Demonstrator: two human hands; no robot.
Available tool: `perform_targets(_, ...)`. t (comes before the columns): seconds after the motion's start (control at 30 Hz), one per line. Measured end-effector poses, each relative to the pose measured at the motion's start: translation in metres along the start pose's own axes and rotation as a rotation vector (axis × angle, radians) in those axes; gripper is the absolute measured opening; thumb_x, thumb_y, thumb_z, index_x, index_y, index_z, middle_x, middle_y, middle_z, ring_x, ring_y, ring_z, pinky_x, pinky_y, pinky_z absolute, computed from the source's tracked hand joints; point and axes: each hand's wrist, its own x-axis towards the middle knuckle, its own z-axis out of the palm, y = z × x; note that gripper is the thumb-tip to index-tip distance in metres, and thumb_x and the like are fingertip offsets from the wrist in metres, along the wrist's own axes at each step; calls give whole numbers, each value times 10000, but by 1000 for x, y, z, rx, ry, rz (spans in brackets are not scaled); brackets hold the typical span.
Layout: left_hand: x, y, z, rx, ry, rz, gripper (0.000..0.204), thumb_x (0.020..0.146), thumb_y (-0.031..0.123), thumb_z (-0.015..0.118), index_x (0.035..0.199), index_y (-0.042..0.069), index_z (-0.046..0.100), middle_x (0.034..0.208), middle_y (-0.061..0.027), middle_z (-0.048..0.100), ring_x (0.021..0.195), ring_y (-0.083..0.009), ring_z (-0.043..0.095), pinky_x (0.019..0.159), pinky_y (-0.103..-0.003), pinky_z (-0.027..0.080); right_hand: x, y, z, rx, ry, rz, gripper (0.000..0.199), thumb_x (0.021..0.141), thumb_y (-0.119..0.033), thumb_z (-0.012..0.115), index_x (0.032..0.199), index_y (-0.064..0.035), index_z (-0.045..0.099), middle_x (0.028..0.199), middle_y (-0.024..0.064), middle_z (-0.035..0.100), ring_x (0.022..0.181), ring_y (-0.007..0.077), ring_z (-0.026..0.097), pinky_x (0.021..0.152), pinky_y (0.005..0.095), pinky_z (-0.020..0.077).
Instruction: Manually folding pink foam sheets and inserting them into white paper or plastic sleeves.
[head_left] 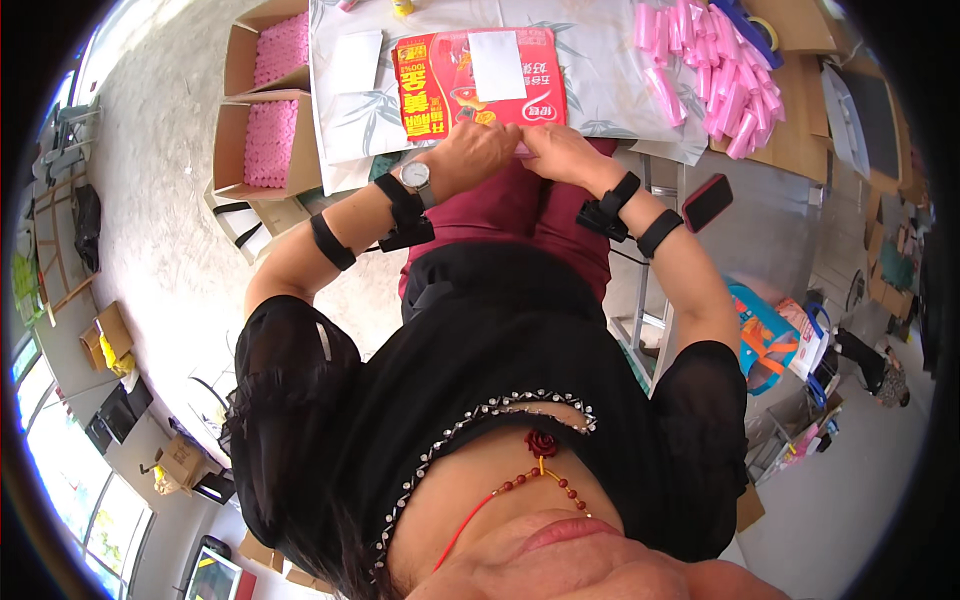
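My left hand and my right hand meet at the table's near edge, fingers closed and touching. Between them shows a bit of a small pink thing, mostly hidden by the fingers. Just beyond them a flat red printed cardboard sheet lies on the table, with a white paper on top. A second white paper lies to its left. To the right is a heap of pink, glossy tube-shaped pieces.
Two open cardboard boxes packed with small pink pieces stand left of the table. A patterned cloth covers the tabletop. Tape lies at the far right. A dark phone is beyond my right forearm. Another person is far right.
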Motion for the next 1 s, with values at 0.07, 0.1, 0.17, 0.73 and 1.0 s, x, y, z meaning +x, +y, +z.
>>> perform_targets(0.07,0,-7,3,-86,-76,-46,361,899,285,700,1056,-14,571,909,-228,688,789,-413,695,737,-486,560,6,-5,2,-82,66,-7,129,833,-102,640,915,-7,611,803,184,696,794,354,720,688,462,568)
perform_targets(0.1,-2,-21,11,-329,-92,8,365,899,288,701,1060,-13,570,897,-217,688,780,-396,702,714,-481,561,11,-10,3,-167,136,-23,170,808,-117,670,911,13,628,826,212,702,818,391,712,720,487,565)
perform_targets(0.17,-3,-38,15,-618,-218,24,383,898,295,703,1087,-7,562,875,-207,688,752,-394,701,678,-490,560,16,-18,3,-155,106,-4,165,807,-114,668,907,12,634,826,213,703,822,394,711,723,487,566)
perform_targets(0.73,-6,-23,12,-101,167,50,358,913,304,692,1063,17,541,806,-179,675,756,-372,703,668,-484,558,22,-7,3,116,27,109,275,837,-174,687,1028,14,625,867,205,712,863,397,711,743,476,569)
perform_targets(1.0,3,-58,7,-506,-150,74,398,890,319,728,1056,14,534,870,-218,681,804,-380,690,684,-490,545,33,-13,-8,-45,-56,98,252,853,-136,666,1033,31,608,898,253,691,885,416,688,755,486,536)
